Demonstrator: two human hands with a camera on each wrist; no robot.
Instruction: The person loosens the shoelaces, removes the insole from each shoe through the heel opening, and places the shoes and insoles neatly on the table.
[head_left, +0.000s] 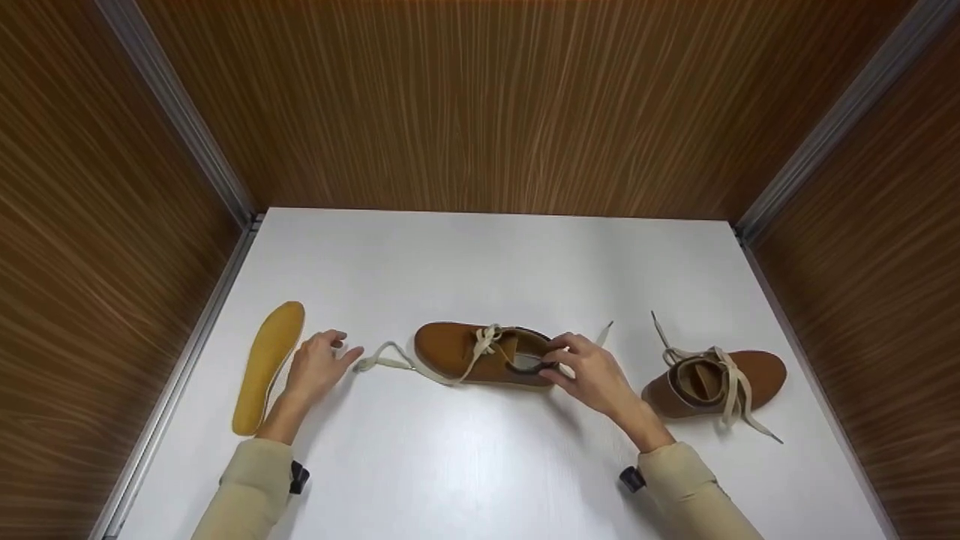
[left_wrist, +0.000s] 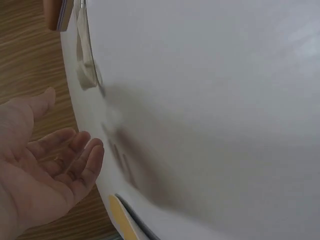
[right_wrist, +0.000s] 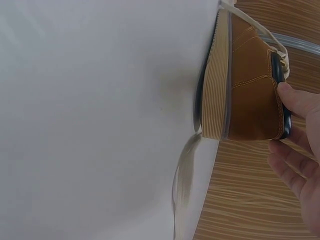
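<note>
A brown shoe (head_left: 457, 352) with cream laces lies on its sole mid-table, toe to the left. At its heel, my right hand (head_left: 592, 375) grips the dark padded collar (right_wrist: 285, 117) between thumb and fingers. The thumb lies on the near side of the collar; some of the other fingertips are hidden behind the heel. My left hand (head_left: 316, 367) hovers above the table, fingers loosely bent and holding nothing. Between it and the shoe's toe runs a loose lace (head_left: 386, 358). Beside the left wrist rests a yellow insole (head_left: 268, 360).
A second brown shoe (head_left: 759, 379) stands at the right of the white table (head_left: 450, 270), toe pointing right, its laces loose. Another lace end (head_left: 606, 330) sticks out behind the right hand. Wood-grain panels (head_left: 480, 105) enclose the table at the back and both sides.
</note>
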